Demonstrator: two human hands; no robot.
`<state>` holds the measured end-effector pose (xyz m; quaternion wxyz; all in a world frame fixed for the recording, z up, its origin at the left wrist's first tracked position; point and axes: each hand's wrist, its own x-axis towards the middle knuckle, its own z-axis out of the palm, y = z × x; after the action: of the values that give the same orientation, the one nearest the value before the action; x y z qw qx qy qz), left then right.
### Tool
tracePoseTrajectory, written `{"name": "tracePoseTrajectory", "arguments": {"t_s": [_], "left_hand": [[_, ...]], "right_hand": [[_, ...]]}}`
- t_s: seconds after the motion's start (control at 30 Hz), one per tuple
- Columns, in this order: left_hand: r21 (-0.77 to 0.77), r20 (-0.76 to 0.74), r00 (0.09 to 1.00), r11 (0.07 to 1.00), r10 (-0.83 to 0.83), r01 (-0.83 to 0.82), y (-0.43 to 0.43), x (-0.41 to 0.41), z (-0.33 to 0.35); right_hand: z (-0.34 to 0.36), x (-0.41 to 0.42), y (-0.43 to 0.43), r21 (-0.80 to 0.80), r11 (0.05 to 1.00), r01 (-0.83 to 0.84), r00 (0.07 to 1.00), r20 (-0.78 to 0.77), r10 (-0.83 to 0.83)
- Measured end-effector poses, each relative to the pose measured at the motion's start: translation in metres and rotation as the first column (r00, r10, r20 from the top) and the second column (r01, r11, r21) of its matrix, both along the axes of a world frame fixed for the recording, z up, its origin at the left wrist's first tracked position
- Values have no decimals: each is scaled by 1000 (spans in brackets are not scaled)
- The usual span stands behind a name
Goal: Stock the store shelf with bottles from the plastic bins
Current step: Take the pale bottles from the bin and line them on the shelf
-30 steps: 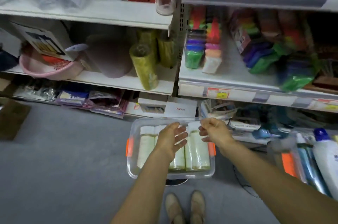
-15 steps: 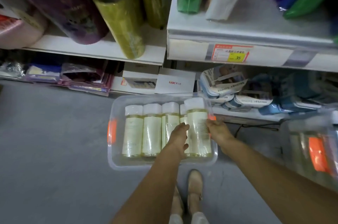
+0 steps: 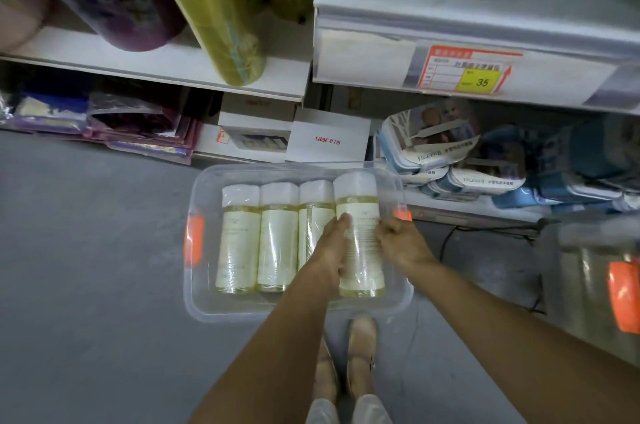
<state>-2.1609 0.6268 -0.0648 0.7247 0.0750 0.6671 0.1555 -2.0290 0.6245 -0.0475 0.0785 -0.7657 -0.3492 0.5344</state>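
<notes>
A clear plastic bin (image 3: 207, 306) with orange side latches sits on the grey floor below me. Inside lie several pale yellow bottles with white caps, side by side. The rightmost bottle (image 3: 360, 226) is raised above the others. My left hand (image 3: 329, 250) grips its left side and my right hand (image 3: 398, 240) grips its right side. A second clear bin (image 3: 595, 285) with an orange latch stands at the far right, its contents blurred.
Store shelves stand ahead: green and purple rolls (image 3: 214, 11) on the left shelf, a white shelf with a price tag (image 3: 464, 70) on the right. White boxes (image 3: 329, 136) and blue packaged items (image 3: 460, 160) fill the bottom level. My shoes (image 3: 360, 351) are just behind the bin.
My head has tipped down and closer to the bin. Both hands went from above the bin down onto the rightmost bottle and lifted it a little.
</notes>
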Motion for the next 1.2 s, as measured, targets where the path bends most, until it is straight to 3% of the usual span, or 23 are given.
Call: {"name": "tracePoseTrajectory", "arguments": {"t_s": [0.17, 0.33, 0.5, 0.7, 0.87, 0.97, 1.07, 1.2], "left_hand": [[19, -20, 999, 999, 43, -42, -1, -4, -9], [-19, 99, 981, 986, 169, -168, -9, -19, 3], [56, 85, 980, 981, 181, -186, -11, -38, 47], [61, 303, 925, 964, 230, -260, -9, -61, 124], [175, 438, 837, 882, 328, -437, -5, -66, 179], [245, 474, 820, 847, 320, -472, -2, -74, 216], [304, 487, 812, 809, 321, -502, 0, -82, 248], [344, 499, 777, 734, 385, -585, 6, -90, 295]], "right_hand": [[0, -14, -9, -14, 994, 109, 977, -182, -110], [16, -12, -15, 35, 992, 121, 962, -252, -108], [74, -13, -12, 82, 991, 107, 951, -301, -78], [143, -24, -2, 92, 996, 4, 923, -385, 31], [191, -35, -12, -127, 987, -97, 783, -622, -3], [225, -42, -11, -115, 976, -183, 675, -736, 40], [260, -51, -3, -20, 967, -255, 712, -680, 174], [316, -69, 1, 203, 897, -392, 842, -315, 439]]}}
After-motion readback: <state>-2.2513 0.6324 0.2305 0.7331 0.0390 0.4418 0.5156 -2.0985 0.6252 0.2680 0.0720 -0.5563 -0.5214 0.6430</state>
